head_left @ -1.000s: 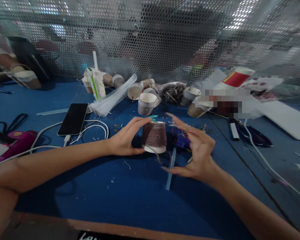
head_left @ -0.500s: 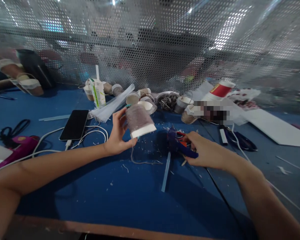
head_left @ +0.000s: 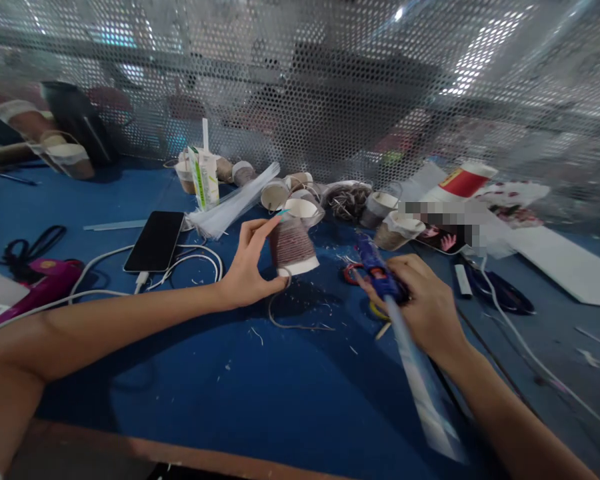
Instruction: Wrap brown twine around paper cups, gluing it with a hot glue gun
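Observation:
My left hand point(head_left: 250, 267) is closed round an upside-down paper cup wrapped in brown twine point(head_left: 290, 245), held just above the blue table point(head_left: 260, 387). A loose end of the twine point(head_left: 295, 325) trails on the table below it. My right hand point(head_left: 423, 303) grips a blue glue gun point(head_left: 377, 270) with a long pale glue stick point(head_left: 420, 380) sticking out behind; its nozzle points up and away toward the cup.
Several more twine-wrapped cups point(head_left: 300, 200) lie at the back by the perforated metal screen point(head_left: 300, 80). A phone point(head_left: 155, 241) on a white cable, a purple glue gun point(head_left: 35, 287), a bundle of clear sticks point(head_left: 235, 203), a red cup point(head_left: 463, 181) and scissors point(head_left: 505, 297) lie around.
My right hand left the cup, reached the blue glue gun on the table and has now lifted it, glue stick included. My left hand raised and tilted the cup, then lowered it slightly.

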A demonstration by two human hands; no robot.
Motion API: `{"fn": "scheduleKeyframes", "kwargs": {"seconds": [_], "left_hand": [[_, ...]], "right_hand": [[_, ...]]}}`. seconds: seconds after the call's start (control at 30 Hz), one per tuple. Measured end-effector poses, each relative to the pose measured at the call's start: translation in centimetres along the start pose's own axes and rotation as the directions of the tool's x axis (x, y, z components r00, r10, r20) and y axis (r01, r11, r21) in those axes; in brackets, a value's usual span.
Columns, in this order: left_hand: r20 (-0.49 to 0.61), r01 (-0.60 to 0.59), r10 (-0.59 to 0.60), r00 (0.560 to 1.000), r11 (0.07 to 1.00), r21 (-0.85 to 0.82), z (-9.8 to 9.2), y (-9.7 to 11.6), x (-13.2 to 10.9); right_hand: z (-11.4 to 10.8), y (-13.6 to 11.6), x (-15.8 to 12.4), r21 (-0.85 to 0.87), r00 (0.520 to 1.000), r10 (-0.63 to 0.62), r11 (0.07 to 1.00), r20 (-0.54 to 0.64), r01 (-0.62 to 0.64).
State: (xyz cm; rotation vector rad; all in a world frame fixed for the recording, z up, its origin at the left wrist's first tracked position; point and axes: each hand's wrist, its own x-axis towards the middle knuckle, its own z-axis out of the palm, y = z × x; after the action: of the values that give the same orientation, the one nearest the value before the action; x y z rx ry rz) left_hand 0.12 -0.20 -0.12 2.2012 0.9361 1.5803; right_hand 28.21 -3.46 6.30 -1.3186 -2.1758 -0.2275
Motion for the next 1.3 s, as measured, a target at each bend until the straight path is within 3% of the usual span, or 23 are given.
{"fn": "scheduleKeyframes", "kwargs": {"seconds": [0.07,0.17,0.3,0.43,0.6,0.73,1.3], "left_hand": [[0.029,-0.028,0.027,0.999,1.000,0.014,0.0,0.1,0.0],[0.019,-0.032,0.032,0.999,0.999,0.038,0.1,0.2,0.0],[-0.018,-0.006,0.007,1.000,0.994,0.108,0.1,0.4,-0.2],[0.007,-0.040,0.040,0.999,0.990,0.136,-0.1,0.6,-0.2],[0.000,-0.080,0.081,0.997,0.987,0.138,-0.1,0.5,-0.1],[0.006,-0.099,0.099,0.995,0.987,0.125,0.0,0.5,-0.1],[0.025,-0.131,0.129,0.991,0.985,0.111,-0.3,0.9,0.1]], "right_hand": [[-0.2,-1.0,-0.6,0.220,0.997,0.037,0.975,-0.067,-0.021],[-0.6,-2.9,-1.6,0.434,0.996,0.089,0.897,0.003,-0.081],[-0.7,-4.7,-1.8,0.339,0.999,0.046,0.940,0.016,-0.049],[-0.1,-4.9,-1.6,0.288,0.998,0.040,0.956,0.050,-0.052],[0.4,-4.4,-2.5,0.326,0.968,0.137,0.924,0.208,-0.200],[0.1,-4.9,-2.8,0.326,0.944,0.211,0.900,0.254,-0.289],[0.7,-3.8,-2.6,0.347,0.960,0.106,0.918,0.258,-0.194]]}}
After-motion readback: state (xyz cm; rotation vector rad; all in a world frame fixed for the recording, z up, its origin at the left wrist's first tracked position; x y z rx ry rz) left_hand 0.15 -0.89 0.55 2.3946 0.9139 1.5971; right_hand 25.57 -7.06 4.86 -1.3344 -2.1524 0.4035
